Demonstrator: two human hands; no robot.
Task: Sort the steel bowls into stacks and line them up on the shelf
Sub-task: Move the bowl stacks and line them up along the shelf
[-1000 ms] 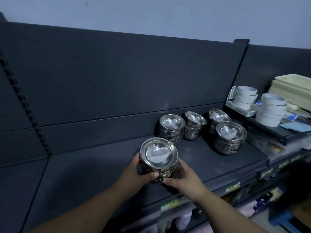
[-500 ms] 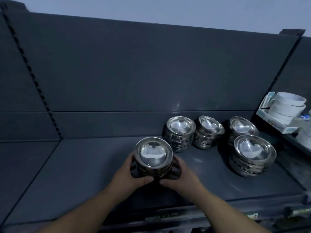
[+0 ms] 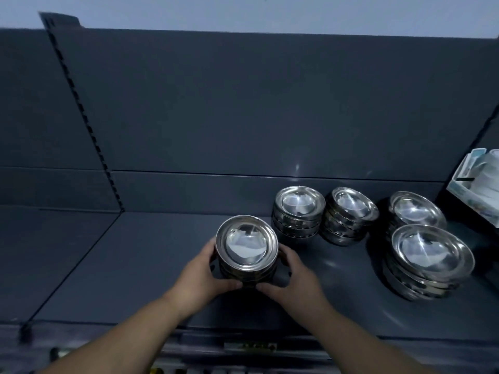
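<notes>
A stack of steel bowls point(image 3: 247, 245) stands near the middle of the dark shelf point(image 3: 135, 265). My left hand point(image 3: 201, 275) grips its left side and my right hand point(image 3: 293, 279) grips its right side, thumbs curled round the front. Behind it to the right stand two more stacks, one upright point(image 3: 299, 209) and one leaning point(image 3: 349, 213). Further right a small stack point(image 3: 414, 211) sits behind a stack of larger bowls point(image 3: 429, 259).
A slotted upright point(image 3: 83, 114) divides the dark back panel at the left. A pale box holding white items point(image 3: 478, 184) sits at the right edge on the neighbouring shelf. A price rail point(image 3: 251, 346) runs along the shelf's front edge.
The view has swung left and down, so the bowls look closer. Both hands keep their hold on the stack, which stays in the same spot on the shelf.
</notes>
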